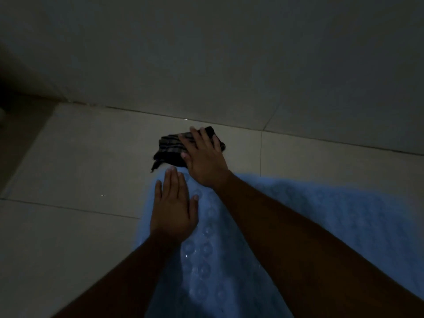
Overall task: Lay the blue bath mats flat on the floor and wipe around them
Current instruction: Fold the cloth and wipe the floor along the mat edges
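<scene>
On the pale tiled floor (80, 157), near the foot of the wall (206, 53), a blue bath mat (344, 214) lies spread out, running from the lower edge of view towards the wall. Round suction-cup shapes show on the strip between the forearms. Lighting is dim. The left hand (174, 212) rests palm-down on the mat's far left part, fingers (171, 180) straight and together, grasping nothing. The right hand (204, 157) lies flat on a dark striped cloth (169, 148), fingers straight and slightly spread, not curled round it. The cloth sits on the floor, touching the mat's far edge.
</scene>
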